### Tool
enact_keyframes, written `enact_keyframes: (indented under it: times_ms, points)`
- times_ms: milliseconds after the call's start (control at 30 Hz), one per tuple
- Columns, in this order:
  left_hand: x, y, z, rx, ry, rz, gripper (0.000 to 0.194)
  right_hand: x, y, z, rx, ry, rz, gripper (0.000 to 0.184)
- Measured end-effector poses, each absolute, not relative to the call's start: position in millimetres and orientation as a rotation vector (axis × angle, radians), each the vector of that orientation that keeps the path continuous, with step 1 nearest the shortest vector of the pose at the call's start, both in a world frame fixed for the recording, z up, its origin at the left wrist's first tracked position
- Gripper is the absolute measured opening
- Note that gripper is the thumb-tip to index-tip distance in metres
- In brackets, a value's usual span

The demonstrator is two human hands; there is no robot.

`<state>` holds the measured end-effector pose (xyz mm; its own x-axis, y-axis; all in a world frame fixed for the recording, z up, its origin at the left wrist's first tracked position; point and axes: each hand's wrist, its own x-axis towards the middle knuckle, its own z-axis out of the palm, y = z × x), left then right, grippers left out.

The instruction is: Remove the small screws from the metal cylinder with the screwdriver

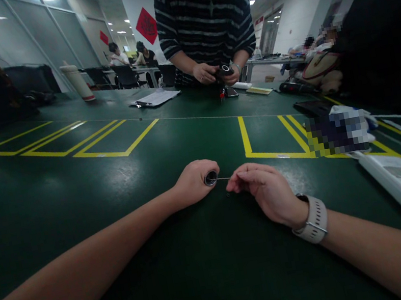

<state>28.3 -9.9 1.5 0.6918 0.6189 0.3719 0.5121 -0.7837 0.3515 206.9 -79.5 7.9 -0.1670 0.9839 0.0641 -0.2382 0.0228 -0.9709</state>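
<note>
Head view: the left hand (195, 183) was clamped around a round, metal-rimmed part (210, 178), its face turned toward the right hand (265, 189), presumably to expose the thin rod (222, 178) bridging both hands. The right fingertips appeared pinched together on the rod's outer end, likely for fine control. A small ring (227, 195) lay just below them on the green table (206, 273), apparently within reach.

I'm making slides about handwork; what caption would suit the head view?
Over a green table, left hand grips a round-ended object; right hand holds a thin rod toward it.
</note>
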Motion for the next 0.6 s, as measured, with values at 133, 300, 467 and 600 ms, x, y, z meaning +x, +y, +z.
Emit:
enact_keyframes:
  times_ms: [133,300,467,600]
  points:
    - [28.4,-9.4,1.3,2.675,0.937,0.708,0.006,206.6,-84.8,10.6,-0.912,-1.331,1.221,0.017]
    - [28.9,-9.6,2.0,2.703,0.932,0.687,0.008,204.6,-93.6,23.8,-1.089,-1.663,0.885,0.018]
    - [29.0,-9.8,1.8,2.732,0.915,0.663,0.008,204.8,-87.0,21.6,-1.059,-1.526,1.062,0.017]
    - [29.5,-8.1,-0.4,2.71,0.911,0.685,0.009,206.6,-78.0,10.0,-0.932,-1.206,1.309,0.016]
